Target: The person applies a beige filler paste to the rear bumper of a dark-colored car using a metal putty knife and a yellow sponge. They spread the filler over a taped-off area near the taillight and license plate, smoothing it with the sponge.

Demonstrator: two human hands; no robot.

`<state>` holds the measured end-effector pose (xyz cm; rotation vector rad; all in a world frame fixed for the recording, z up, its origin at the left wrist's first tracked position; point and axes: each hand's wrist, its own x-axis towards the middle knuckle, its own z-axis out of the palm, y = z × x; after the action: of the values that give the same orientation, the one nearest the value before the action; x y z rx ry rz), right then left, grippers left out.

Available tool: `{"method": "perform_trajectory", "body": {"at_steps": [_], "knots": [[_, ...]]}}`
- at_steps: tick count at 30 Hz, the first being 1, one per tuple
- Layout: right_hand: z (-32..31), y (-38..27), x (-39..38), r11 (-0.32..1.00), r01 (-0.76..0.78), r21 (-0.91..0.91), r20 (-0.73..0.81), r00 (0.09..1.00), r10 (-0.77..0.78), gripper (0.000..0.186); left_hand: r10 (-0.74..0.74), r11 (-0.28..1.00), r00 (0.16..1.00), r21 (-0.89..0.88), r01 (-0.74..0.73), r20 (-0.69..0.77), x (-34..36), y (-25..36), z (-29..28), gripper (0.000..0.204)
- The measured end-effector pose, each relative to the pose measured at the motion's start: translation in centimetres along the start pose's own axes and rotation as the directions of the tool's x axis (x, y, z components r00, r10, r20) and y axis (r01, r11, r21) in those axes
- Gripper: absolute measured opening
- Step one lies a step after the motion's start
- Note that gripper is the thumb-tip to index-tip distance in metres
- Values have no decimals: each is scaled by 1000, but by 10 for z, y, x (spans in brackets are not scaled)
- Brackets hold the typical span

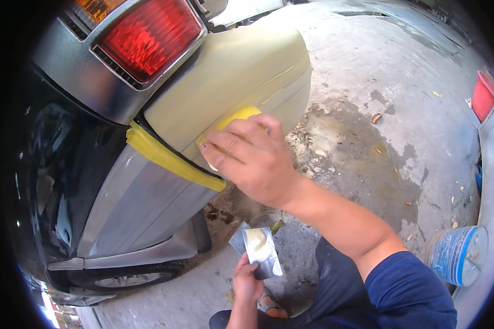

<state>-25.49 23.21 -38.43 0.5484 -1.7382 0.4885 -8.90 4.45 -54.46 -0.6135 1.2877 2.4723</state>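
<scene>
My right hand is closed on a yellow flat putty spreader and presses it to the side of the beige-coated car bumper. The fingers cover much of the spreader. Lower down, my left hand grips a metal putty plate by its edge. Cream-coloured putty lies on the plate. Yellow masking tape runs along the edge of the grey body panel, beside the gap to the bumper.
Above the bumper is a red tail light. A car wheel shows at lower left. To the right, a blue-and-clear bucket stands on the stained concrete floor, with a red container farther off.
</scene>
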Motion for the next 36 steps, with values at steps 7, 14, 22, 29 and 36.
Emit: {"method": "perform_trajectory", "body": {"at_steps": [7, 14, 22, 29, 36], "knots": [[3, -15, -20, 994, -48, 96, 137, 990, 34, 18, -5, 1000, 1000, 14, 5, -1, 4, 1, -2, 55], [-42, 37, -32, 991, -137, 10, 12, 991, 136, 21, 51, 998, 999, 37, -51, 2, 3, 2, -2, 59], [-58, 124, -20, 993, -103, -61, -145, 985, 94, 28, 31, 999, 999, 28, -32, 28, 2, -3, -3, 56], [-62, 154, -11, 994, -103, 30, -139, 985, 106, 30, 20, 999, 1000, 32, -20, 15, -2, -4, -4, 56], [-47, 140, -8, 998, -59, 26, -109, 992, 62, 25, 20, 996, 1000, 88, -21, 17, -1, -6, -3, 58]]}}
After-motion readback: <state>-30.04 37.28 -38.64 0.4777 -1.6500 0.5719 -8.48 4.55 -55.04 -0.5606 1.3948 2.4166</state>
